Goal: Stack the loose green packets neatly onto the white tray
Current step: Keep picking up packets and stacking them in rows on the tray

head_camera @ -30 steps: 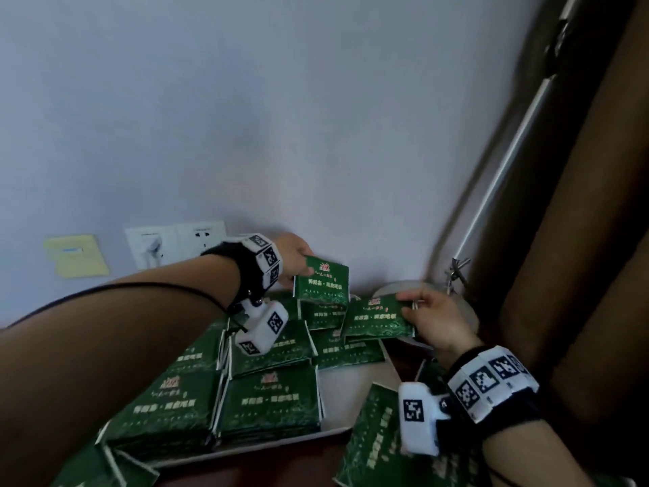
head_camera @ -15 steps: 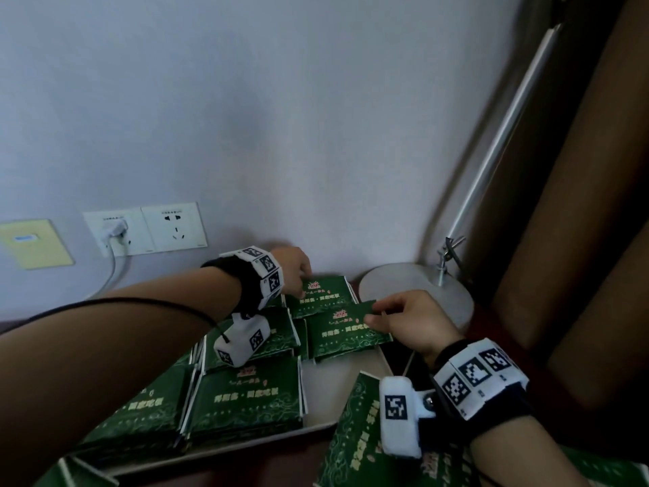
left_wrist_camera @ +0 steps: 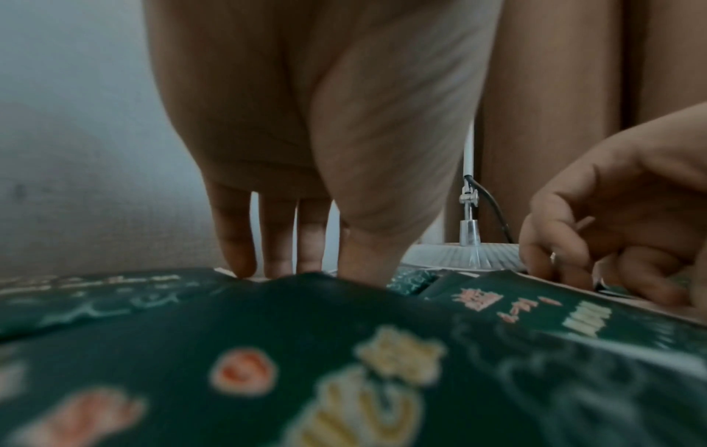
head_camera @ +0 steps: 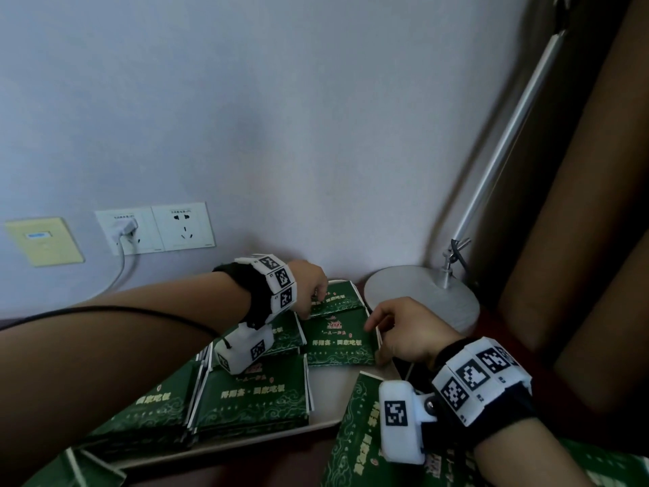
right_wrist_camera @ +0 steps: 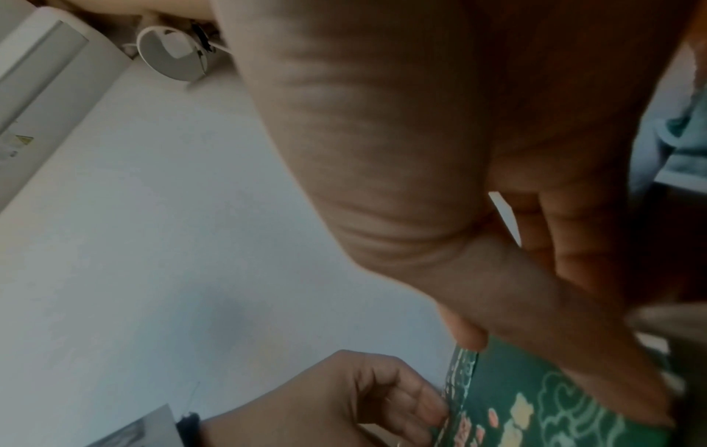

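Observation:
Several green packets lie in stacks on the white tray (head_camera: pixel 328 391). My left hand (head_camera: pixel 310 298) reaches to the tray's far end. Its fingers (left_wrist_camera: pixel 233 260) point straight down, tips touching the left edge of the rearmost packet (head_camera: pixel 339 297). Just in front lies another green packet (head_camera: pixel 335 342), flat on the tray. My right hand (head_camera: pixel 377 340) pinches this packet's right edge, with the thumb (right_wrist_camera: pixel 574 332) on top of the packet (right_wrist_camera: pixel 509 402). More loose packets lie off the tray at the lower right (head_camera: pixel 354 437) and lower left (head_camera: pixel 70 472).
A round grey lamp base (head_camera: pixel 421 297) stands right of the tray, and its pole (head_camera: pixel 498 152) slants up to the right. Brown curtains (head_camera: pixel 579 240) hang at the right. Wall sockets (head_camera: pixel 182 226) with a plugged cable sit on the wall behind.
My left hand has lowered its packet from the air onto the back of the tray. The right hand has laid its packet flat in front of it.

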Available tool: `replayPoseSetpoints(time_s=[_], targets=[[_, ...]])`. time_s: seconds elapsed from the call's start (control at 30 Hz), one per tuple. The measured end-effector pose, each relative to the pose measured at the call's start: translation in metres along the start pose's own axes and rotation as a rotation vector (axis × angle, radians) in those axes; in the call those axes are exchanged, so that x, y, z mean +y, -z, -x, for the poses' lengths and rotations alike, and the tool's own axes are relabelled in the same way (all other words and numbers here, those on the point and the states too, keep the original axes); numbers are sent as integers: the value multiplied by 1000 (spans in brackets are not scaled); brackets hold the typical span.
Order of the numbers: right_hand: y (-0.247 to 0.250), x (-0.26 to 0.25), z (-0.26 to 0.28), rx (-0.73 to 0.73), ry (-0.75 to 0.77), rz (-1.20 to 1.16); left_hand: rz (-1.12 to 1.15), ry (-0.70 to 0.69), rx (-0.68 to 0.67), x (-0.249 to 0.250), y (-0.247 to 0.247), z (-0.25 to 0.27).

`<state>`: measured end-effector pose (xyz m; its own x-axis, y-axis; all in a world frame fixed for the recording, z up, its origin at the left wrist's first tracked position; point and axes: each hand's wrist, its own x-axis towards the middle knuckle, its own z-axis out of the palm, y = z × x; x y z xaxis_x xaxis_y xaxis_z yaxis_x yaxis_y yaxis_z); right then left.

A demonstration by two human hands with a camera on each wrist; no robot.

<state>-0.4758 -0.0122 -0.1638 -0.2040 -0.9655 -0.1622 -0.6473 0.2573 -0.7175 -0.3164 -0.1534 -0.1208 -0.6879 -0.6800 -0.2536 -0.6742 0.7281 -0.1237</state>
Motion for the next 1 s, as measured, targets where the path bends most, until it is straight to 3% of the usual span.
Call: replayPoseSetpoints(time_s=[0.2, 0.3, 0.57, 1.0], targets=[[-2, 2, -4, 42, -2, -54, 68, -4, 79, 4, 3, 6], [-2, 3, -5, 77, 1, -81, 169, -101, 138, 14, 5, 12], [-2, 1, -3, 122, 7, -130, -74, -240, -153, 41, 0, 15], [0, 0, -6, 217, -7, -283, -57, -56, -74, 31, 6, 25]])
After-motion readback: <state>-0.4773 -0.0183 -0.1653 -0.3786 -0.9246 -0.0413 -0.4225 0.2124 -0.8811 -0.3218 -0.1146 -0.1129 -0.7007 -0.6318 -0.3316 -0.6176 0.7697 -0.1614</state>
